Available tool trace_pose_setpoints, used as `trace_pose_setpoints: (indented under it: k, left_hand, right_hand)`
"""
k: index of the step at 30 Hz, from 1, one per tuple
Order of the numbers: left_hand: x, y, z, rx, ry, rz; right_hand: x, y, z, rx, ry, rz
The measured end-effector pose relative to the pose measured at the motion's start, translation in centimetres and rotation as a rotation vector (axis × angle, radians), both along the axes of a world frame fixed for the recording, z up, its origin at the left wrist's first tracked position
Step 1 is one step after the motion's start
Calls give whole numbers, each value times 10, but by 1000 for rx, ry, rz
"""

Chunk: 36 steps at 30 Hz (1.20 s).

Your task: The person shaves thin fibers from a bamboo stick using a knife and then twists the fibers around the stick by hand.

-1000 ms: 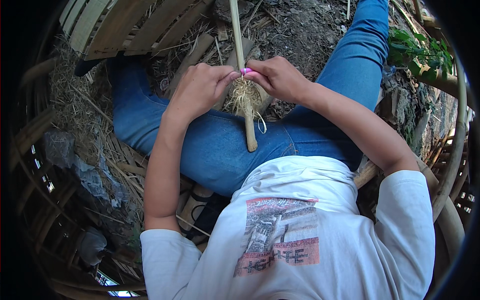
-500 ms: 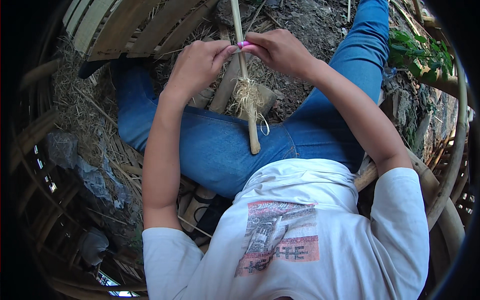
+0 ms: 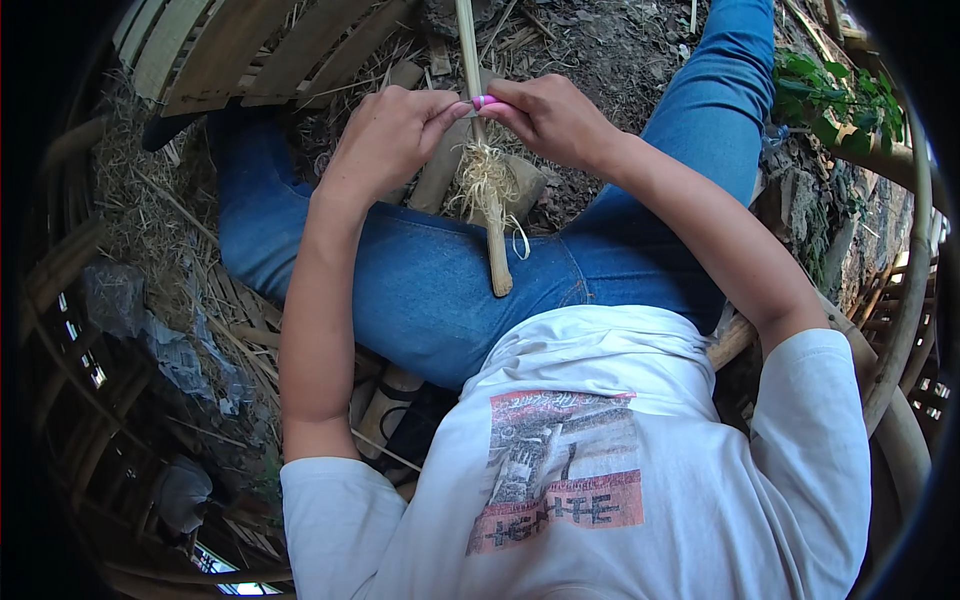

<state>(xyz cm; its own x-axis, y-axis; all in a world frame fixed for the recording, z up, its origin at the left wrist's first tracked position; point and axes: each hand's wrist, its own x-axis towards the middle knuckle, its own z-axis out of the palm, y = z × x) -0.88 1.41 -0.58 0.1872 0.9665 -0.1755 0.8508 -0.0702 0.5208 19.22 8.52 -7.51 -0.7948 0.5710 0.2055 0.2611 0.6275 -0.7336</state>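
Observation:
A long pale wooden stick lies across my blue jeans, its blunt near end against my lap. My right hand is closed around a small pink-handled blade at the stick's right side. From the left, my left hand pinches the blade's other end between thumb and fingers, so it spans the stick. Just below both hands, a bunch of thin curled shavings clings to the stick. The blade's edge is mostly hidden by my fingers.
A slatted wooden panel stands at the far left. Crumpled plastic lies on straw at left. Short wooden pieces lie between my legs. Green leaves and bent poles are at right.
Both hands have slid toward me along the stick with the blade, closer to the curled shavings. The view has shifted slightly.

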Motion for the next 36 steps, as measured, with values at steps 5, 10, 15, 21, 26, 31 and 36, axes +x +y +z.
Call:
trace_pose_setpoints:
  k: [5,10,15,21,26,31,36]
  left_hand:
    - [-2,-12,-5,27,-44,-30]
    - [4,-19,-4,-15,-57,-26]
    - [8,-27,-4,-50,-118,47]
    - [2,-9,-1,-44,-133,54]
    - [-9,30,-7,103,-116,91]
    - [-16,44,-9,56,-92,93]
    - [-14,43,-2,28,4,16]
  right_hand:
    - [2,-12,-1,-19,49,36]
    - [6,-18,-3,-8,67,40]
    - [12,-20,7,-47,-65,64]
    - [5,2,15,56,-56,36]
    - [-12,46,12,210,21,-11]
    - [-17,56,7,223,42,-31]
    - [-16,42,-3,184,111,-61]
